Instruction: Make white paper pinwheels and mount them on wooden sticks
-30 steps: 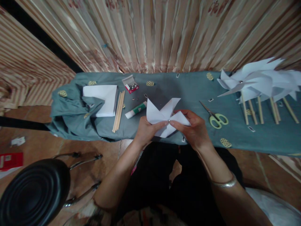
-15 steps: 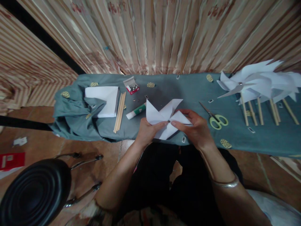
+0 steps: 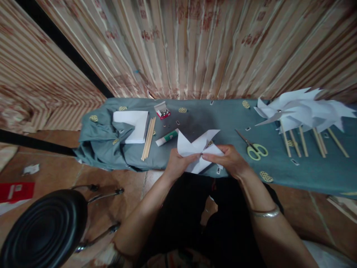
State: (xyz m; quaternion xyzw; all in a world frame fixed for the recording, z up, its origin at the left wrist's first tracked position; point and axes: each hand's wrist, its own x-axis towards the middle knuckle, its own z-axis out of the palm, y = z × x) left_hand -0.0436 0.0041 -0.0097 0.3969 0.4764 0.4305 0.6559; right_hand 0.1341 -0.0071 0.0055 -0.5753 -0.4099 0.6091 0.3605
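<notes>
A white paper pinwheel (image 3: pixel 187 146) is held between my hands above the near edge of the cloth-covered table (image 3: pixel 220 115). My left hand (image 3: pixel 178 163) grips its left side, thumb reaching in to the middle. On the right, my right hand (image 3: pixel 231 159) pinches a folded blade, its thumb also at the centre, where a small dark pin head shows between the thumb tips. Fingers behind the paper are hidden. Close to the pinwheel's left lies a green and white glue stick (image 3: pixel 168 137). Scissors (image 3: pixel 253 149) with light green handles rest to the right of my right hand.
Several wooden sticks (image 3: pixel 148 139) lie beside a stack of white paper (image 3: pixel 134 121). A small open box of pins (image 3: pixel 162 111) sits behind them. Finished pinwheels (image 3: pixel 298 109) on sticks overlap at the right. A black round stool (image 3: pixel 44 227) stands on the floor at lower left.
The view has shifted, so the table sits slightly lower in the picture. Both hands keep hold of the pinwheel, with the thumbs still at its centre.
</notes>
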